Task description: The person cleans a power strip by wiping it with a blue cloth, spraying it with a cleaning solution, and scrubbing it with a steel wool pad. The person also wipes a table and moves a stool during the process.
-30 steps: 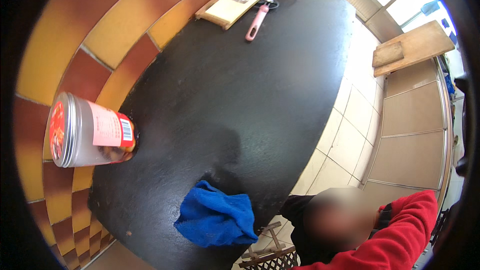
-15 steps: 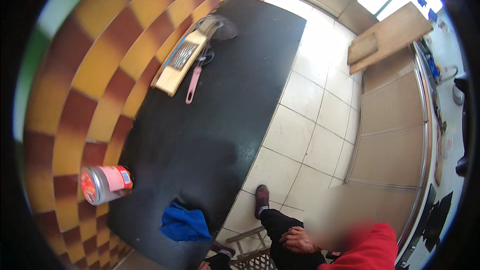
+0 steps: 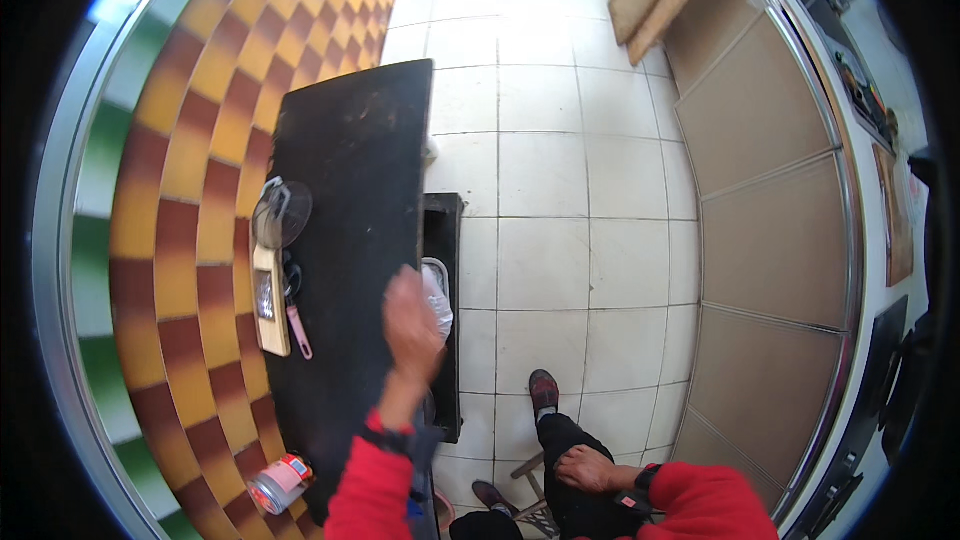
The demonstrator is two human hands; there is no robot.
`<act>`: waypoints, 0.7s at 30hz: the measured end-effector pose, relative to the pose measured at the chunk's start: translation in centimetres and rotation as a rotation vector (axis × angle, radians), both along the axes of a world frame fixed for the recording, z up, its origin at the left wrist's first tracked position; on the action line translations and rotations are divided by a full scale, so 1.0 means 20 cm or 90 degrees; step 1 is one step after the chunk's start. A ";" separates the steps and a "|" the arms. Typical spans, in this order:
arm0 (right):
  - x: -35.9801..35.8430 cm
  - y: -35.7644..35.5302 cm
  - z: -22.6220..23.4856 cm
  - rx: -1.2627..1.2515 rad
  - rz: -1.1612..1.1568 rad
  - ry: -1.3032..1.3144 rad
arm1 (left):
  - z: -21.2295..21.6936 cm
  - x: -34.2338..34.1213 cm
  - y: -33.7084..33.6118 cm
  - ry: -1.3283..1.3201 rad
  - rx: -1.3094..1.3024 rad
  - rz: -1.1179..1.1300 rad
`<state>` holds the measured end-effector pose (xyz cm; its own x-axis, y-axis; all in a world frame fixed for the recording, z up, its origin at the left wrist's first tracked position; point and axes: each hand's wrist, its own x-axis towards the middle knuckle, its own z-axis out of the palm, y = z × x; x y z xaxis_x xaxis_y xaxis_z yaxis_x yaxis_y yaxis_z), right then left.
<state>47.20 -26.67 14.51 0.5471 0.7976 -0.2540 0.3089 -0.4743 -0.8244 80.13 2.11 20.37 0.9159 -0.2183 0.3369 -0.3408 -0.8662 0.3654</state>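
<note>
My left hand (image 3: 412,325), smeared by motion, is above the right edge of the black table (image 3: 350,150); its fingers are not clear. Right beside it, below the tabletop, a white crumpled plastic bag (image 3: 438,302) shows in a grey-rimmed container. My right hand (image 3: 585,468) lies on my black-trousered knee with its fingers loosely spread, holding nothing. Along the tiled wall on the table lie a wooden grater board (image 3: 268,302) with a metal plate, a pink-handled kitchen tool (image 3: 299,330) and a round wire strainer (image 3: 284,214).
A jar with a pink label (image 3: 281,485) lies at the table's near left corner. A dark lower shelf (image 3: 443,202) sticks out under the table. White floor tiles (image 3: 540,260) run between it and the beige cabinets (image 3: 770,240). Wooden boards (image 3: 650,0) lean at the far right.
The view has turned, so the table now lies further left. My left arm has come up over the table's edge and mostly hides the blue cloth. My right hand stays on my knee.
</note>
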 end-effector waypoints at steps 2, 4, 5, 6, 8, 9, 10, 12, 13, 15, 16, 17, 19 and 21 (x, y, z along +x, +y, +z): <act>0.03 0.00 -0.02 -0.016 -0.024 0.018 | -0.02 0.41 0.08 -0.038 0.087 0.085; 0.05 -0.01 -0.04 -0.044 -0.042 0.053 | -0.08 0.69 0.15 -0.023 0.139 0.195; 0.07 0.00 -0.05 -0.050 -0.046 0.057 | -0.13 0.76 0.16 -0.011 0.185 0.207; 0.08 0.00 -0.06 -0.047 -0.058 0.065 | -0.19 0.79 0.16 0.039 0.240 0.233; 0.12 0.02 -0.07 -0.063 -0.072 0.083 | -0.27 0.80 0.20 0.055 0.224 0.251; 0.14 0.03 -0.08 -0.053 -0.098 0.109 | -0.29 0.79 0.21 0.040 0.196 0.243; 0.16 0.05 -0.09 -0.070 -0.111 0.128 | -0.31 0.78 0.22 0.020 0.192 0.220; 0.21 0.09 -0.09 -0.051 -0.120 0.126 | -0.31 0.77 0.23 0.003 0.184 0.212; 0.23 0.10 -0.10 -0.052 -0.117 0.110 | -0.29 0.77 0.23 0.016 0.176 0.210; 0.28 0.14 -0.12 -0.059 -0.111 0.102 | -0.26 0.78 0.20 0.046 0.178 0.229; 0.30 0.15 -0.12 -0.065 -0.110 0.114 | -0.24 0.78 0.19 0.063 0.192 0.237; 0.33 0.16 -0.13 -0.089 -0.085 0.136 | -0.23 0.79 0.18 0.074 0.187 0.240; 0.39 0.16 -0.14 -0.087 -0.044 0.111 | -0.20 0.79 0.16 0.090 0.176 0.244; 0.52 0.14 -0.16 -0.107 -0.012 0.119 | -0.17 0.79 0.15 0.111 0.160 0.251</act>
<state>57.50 -23.87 11.27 0.4921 0.7265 -0.4796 0.1488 -0.6131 -0.7759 95.94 5.20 16.96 0.9831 0.1004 0.1534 0.0771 -0.9855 0.1509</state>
